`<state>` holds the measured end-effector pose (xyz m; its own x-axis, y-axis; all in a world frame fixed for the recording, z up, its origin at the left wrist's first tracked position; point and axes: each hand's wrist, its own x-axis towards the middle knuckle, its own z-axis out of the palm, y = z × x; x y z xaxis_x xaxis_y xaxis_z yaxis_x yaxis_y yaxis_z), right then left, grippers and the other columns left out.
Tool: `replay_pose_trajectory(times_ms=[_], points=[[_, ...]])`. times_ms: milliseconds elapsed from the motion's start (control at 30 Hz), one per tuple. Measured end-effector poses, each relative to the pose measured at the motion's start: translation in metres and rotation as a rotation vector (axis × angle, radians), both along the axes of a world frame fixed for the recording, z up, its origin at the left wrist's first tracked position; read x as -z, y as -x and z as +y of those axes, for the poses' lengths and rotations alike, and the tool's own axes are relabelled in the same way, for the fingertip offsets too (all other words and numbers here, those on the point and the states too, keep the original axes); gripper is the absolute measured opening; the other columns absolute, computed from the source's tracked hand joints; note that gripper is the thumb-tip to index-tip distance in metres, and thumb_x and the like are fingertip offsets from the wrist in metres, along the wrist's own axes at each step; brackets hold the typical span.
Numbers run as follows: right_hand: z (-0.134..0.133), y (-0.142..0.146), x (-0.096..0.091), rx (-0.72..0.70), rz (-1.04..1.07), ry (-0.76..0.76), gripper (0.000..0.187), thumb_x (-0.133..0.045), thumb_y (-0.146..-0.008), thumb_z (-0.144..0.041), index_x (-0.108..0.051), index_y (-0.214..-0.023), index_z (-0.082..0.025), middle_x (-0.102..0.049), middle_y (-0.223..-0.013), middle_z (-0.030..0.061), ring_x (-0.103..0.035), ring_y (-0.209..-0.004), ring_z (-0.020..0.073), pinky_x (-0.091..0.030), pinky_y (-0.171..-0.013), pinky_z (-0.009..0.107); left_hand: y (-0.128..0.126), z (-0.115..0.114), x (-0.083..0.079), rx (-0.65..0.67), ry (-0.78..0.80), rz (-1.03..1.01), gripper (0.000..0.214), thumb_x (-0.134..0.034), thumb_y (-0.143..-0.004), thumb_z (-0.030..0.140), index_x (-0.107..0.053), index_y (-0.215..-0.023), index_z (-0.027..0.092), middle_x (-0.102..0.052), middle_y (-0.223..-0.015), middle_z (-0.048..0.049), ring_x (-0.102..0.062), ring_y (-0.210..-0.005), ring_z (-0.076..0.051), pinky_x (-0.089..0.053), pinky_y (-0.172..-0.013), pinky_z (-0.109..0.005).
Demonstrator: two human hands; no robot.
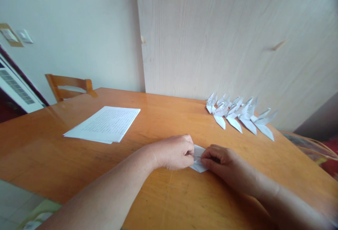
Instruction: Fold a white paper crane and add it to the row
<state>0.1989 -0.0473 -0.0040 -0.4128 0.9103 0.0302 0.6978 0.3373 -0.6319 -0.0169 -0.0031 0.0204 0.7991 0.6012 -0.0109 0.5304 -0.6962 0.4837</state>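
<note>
A small piece of folded white paper [199, 167] lies on the table between my hands, with crease lines across it. My left hand [177, 152] is closed at its left edge, fingers curled and pressed onto the paper. From the right, my right hand [221, 160] pinches the paper's right side between thumb and fingers. Both hands cover parts of the sheet, so its full outline is hidden.
Several folded white paper cranes [244, 116] stand in a cluster at the table's back right. A stack of printed sheets [105, 124] lies on the wooden table [169, 201] to the left. Behind the far left edge stands a wooden chair [70, 82].
</note>
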Motion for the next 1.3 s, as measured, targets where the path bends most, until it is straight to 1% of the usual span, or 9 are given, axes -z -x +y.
replay_pose_trajectory(times_ms=[200,333,567,667,767,867,1067,1200,1300], points=[[0.003,0.000,0.003,0.043,-0.008,-0.006,0.014,-0.056,-0.089,-0.024,-0.064,-0.078,-0.021,-0.064,-0.081,-0.0002,-0.057,-0.074,0.0144,-0.042,-0.067,0.026,-0.001,-0.005,-0.004,-0.046,0.016,0.036,0.011,-0.051,-0.080,0.021,-0.062,-0.077,0.020,-0.056,-0.098,-0.0023,-0.055,-0.080,-0.014,-0.045,-0.072,-0.025],[0.001,-0.001,-0.001,0.027,0.016,0.020,0.013,-0.056,-0.089,-0.023,-0.065,-0.078,-0.021,-0.064,-0.082,-0.0004,-0.058,-0.074,0.0141,-0.042,-0.067,0.026,-0.001,-0.008,-0.005,-0.081,0.029,0.053,0.010,-0.060,-0.077,0.030,-0.062,-0.084,0.023,-0.055,-0.101,-0.0018,-0.054,-0.082,-0.016,-0.046,-0.070,-0.026],[0.001,-0.005,0.001,-0.026,0.110,0.095,0.013,-0.059,-0.087,-0.022,-0.069,-0.080,-0.022,-0.064,-0.085,-0.0006,-0.060,-0.078,0.0138,-0.044,-0.070,0.025,-0.001,-0.008,-0.003,-0.056,-0.001,0.048,0.005,-0.059,-0.076,0.024,-0.063,-0.078,0.021,-0.054,-0.100,-0.0029,-0.056,-0.086,-0.017,-0.046,-0.076,-0.028],[0.001,-0.004,0.000,-0.051,0.129,0.098,0.015,-0.058,-0.088,-0.021,-0.070,-0.079,-0.022,-0.063,-0.084,-0.0010,-0.059,-0.077,0.0132,-0.043,-0.070,0.025,-0.001,-0.008,-0.002,-0.060,0.009,0.048,0.007,-0.062,-0.076,0.028,-0.063,-0.076,0.021,-0.054,-0.100,-0.0029,-0.056,-0.085,-0.017,-0.046,-0.074,-0.028],[0.000,-0.003,-0.002,-0.033,0.124,0.104,0.016,-0.058,-0.088,-0.020,-0.070,-0.078,-0.022,-0.063,-0.082,-0.0008,-0.059,-0.076,0.0131,-0.043,-0.069,0.025,-0.001,-0.009,-0.002,-0.083,0.021,0.043,0.014,-0.065,-0.077,0.034,-0.063,-0.077,0.021,-0.055,-0.101,-0.0029,-0.057,-0.086,-0.018,-0.046,-0.074,-0.029],[0.000,-0.002,-0.003,-0.022,0.117,0.117,0.016,-0.058,-0.088,-0.020,-0.070,-0.077,-0.022,-0.063,-0.083,-0.0007,-0.060,-0.076,0.0131,-0.043,-0.069,0.025,-0.001,-0.011,-0.003,-0.086,0.007,0.041,0.017,-0.067,-0.078,0.037,-0.063,-0.080,0.021,-0.055,-0.102,-0.0033,-0.057,-0.089,-0.020,-0.045,-0.077,-0.031],[0.000,-0.004,-0.003,-0.024,0.093,0.116,0.013,-0.061,-0.086,-0.020,-0.070,-0.079,-0.024,-0.065,-0.085,-0.0016,-0.061,-0.079,0.0130,-0.044,-0.071,0.024,0.000,-0.013,-0.007,-0.080,-0.005,0.069,0.014,-0.067,-0.080,0.037,-0.064,-0.087,0.025,-0.055,-0.107,-0.0021,-0.056,-0.098,-0.022,-0.044,-0.087,-0.036],[0.000,-0.002,-0.003,-0.033,0.100,0.126,0.015,-0.059,-0.088,-0.021,-0.069,-0.077,-0.022,-0.064,-0.084,-0.0009,-0.060,-0.077,0.0124,-0.044,-0.069,0.023,-0.001,-0.012,-0.005,-0.105,0.000,0.067,0.009,-0.064,-0.081,0.032,-0.064,-0.086,0.025,-0.055,-0.108,-0.0015,-0.056,-0.098,-0.021,-0.044,-0.087,-0.036],[0.001,-0.001,-0.001,0.004,0.074,0.098,0.016,-0.057,-0.089,-0.023,-0.067,-0.077,-0.021,-0.064,-0.082,-0.0004,-0.058,-0.075,0.0129,-0.042,-0.066,0.024,-0.001,-0.012,-0.003,-0.113,-0.003,0.064,0.008,-0.061,-0.083,0.031,-0.065,-0.084,0.024,-0.055,-0.107,-0.0015,-0.056,-0.099,-0.021,-0.044,-0.086,-0.035]])
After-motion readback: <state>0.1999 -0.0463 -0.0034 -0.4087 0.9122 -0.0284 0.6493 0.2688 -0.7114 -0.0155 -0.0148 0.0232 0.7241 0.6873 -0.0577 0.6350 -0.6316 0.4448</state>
